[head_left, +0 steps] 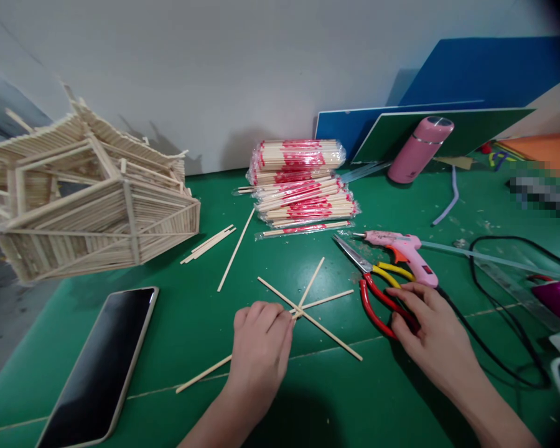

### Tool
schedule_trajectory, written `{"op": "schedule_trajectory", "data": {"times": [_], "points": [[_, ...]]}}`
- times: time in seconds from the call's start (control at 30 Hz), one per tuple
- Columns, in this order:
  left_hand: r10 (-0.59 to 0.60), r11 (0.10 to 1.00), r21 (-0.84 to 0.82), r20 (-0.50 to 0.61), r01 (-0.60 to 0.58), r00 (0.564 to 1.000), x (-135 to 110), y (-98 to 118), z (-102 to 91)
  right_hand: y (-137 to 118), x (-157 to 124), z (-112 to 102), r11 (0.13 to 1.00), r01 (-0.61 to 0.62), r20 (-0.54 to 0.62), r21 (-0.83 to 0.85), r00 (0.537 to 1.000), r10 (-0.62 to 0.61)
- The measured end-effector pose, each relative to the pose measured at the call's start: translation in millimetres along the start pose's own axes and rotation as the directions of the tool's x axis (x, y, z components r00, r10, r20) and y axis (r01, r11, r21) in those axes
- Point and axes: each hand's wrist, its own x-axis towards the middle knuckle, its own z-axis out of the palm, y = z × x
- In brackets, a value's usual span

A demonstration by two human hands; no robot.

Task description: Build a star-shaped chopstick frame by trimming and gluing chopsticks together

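My left hand [261, 342] is closed over thin wooden sticks beside the point where several cross. One crossing stick [336, 337] slants down to the right, and another [205, 373] emerges on the hand's left. The exact grip under the fingers is hidden. My right hand [432, 323] has thumb and fingers on either side of a red handle of the pliers [371, 274], which lie on the table pointing up-left. Red and yellow handles show there; whether they all belong to one tool I cannot tell. Just beyond lies a pink hot glue gun [404, 246].
A stick-built model house [135, 218] stands at left, behind a phone [102, 367]. Wrapped chopstick bundles [303, 193] lie by the wall, with loose sticks [210, 242] nearer. A pink bottle [417, 152] leans against boards [373, 140]. A black cable [508, 323] loops at right.
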Motion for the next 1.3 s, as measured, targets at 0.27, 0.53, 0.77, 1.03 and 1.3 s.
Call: {"op": "schedule_trajectory", "data": {"times": [0.27, 0.53, 0.77, 1.03, 1.3], "points": [[-0.165, 0.97, -0.204, -0.142, 0.134, 0.976, 0, -1, -15.8, -10, 15, -11, 0.986, -0.116, 0.159, -0.119, 0.978, 0.134], [-0.384, 0.821, -0.439, 0.046, 0.364, 0.922, 3, 2, -29.7, -13, 18, -19, 0.968, -0.243, 0.222, -0.055, 0.943, 0.25], [-0.575, 0.396, -0.749, 0.249, 0.531, 0.78, 20, 15, -48.7, -49, -2, -41, 0.709, -0.248, 0.271, 0.66, 0.959, 0.083], [-0.533, 0.07, -0.868, 0.384, 0.491, 0.754, 19, 20, -48.4, -83, -7, -51, 0.827, -0.214, 0.385, 0.519, 0.923, -0.002], [-0.508, -0.039, -0.899, 0.394, 0.436, 0.766, 19, 20, -50.7, -83, -12, -50, 0.907, -0.19, 0.431, 0.376, 0.902, 0.01]]}}
